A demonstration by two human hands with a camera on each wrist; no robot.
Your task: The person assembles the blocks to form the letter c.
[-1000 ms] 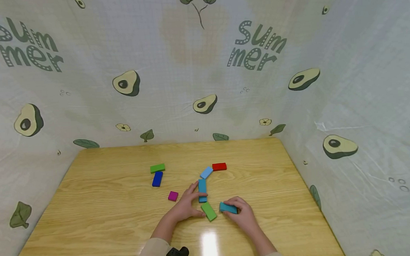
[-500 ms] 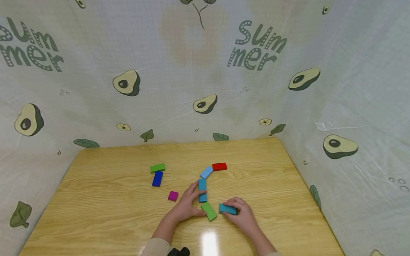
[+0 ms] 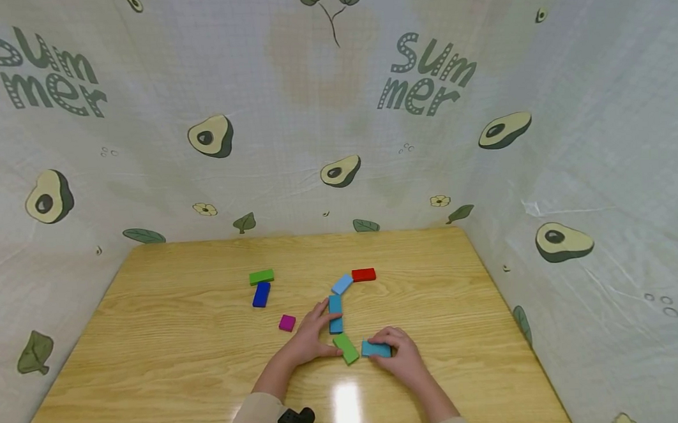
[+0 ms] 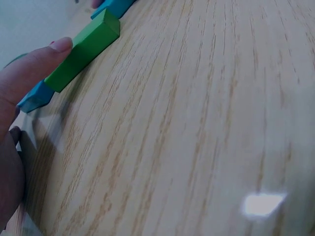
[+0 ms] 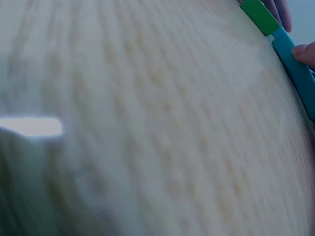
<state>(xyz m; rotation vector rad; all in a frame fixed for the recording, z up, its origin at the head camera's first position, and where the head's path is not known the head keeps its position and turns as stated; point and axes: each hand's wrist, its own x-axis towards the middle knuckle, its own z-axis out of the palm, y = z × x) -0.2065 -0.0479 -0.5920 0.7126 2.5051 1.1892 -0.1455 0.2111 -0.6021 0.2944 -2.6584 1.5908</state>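
My right hand (image 3: pixel 403 356) pinches a light blue block (image 3: pixel 375 349) between thumb and fingers, low over or on the table. Just left of it, a slanted green block (image 3: pixel 346 348) lies with a small gap between them in the head view. My left hand (image 3: pixel 307 342) is spread, its thumb (image 4: pixel 61 45) touching the green block and its fingers at a blue block (image 3: pixel 336 323) behind. From there a pale blue block (image 3: pixel 342 284) and a red block (image 3: pixel 363 275) continue the curved row. The right wrist view shows the right thumb on the held block (image 5: pixel 295 69).
Left of the row lies a small magenta block (image 3: pixel 287 323). Farther back, a dark blue block (image 3: pixel 261 295) lies against another green block (image 3: pixel 261 277). The wooden table (image 3: pixel 179 347) is bordered by a printed cloth (image 3: pixel 276 112) at the back and sides.
My right hand has shifted the light blue block slightly left and turned it a little, closer to the green block. My left hand stays nearly where it was.
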